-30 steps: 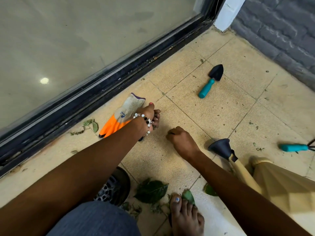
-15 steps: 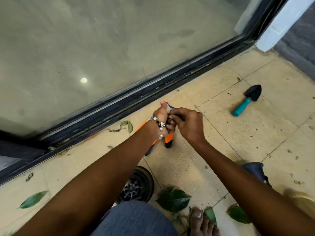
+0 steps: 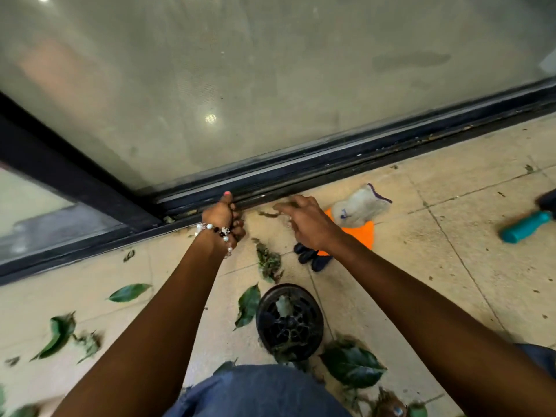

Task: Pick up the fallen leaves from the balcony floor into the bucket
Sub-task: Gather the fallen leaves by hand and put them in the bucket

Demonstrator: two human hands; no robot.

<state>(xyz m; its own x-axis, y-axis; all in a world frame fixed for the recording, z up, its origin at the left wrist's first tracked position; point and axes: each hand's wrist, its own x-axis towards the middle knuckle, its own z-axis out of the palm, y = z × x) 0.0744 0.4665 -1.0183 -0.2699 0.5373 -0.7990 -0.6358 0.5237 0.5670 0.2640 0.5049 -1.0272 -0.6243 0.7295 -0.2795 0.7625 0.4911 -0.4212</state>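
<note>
Green fallen leaves lie scattered on the beige tiles: one leaf [image 3: 129,291] at the left, another leaf [image 3: 248,305] beside the drain, a large leaf [image 3: 353,367] near my knee. A clump of dry leaf bits [image 3: 267,261] lies between my hands. My left hand [image 3: 224,218], with a bead bracelet, is curled into a fist against the door track; I see nothing in it. My right hand [image 3: 304,224] hovers with its fingers spread over a withered twig [image 3: 270,213] by the track. No bucket is in view.
A black sliding-door track [image 3: 331,167] and glass panel run along the far side. An orange and grey glove [image 3: 358,210] lies right of my right hand. A round black drain cover [image 3: 288,322] sits near my knee. A teal trowel handle [image 3: 526,227] lies at the far right.
The glove that both hands held is let go and lies on the floor. Both hands have moved to the door track, and the view has swung left.
</note>
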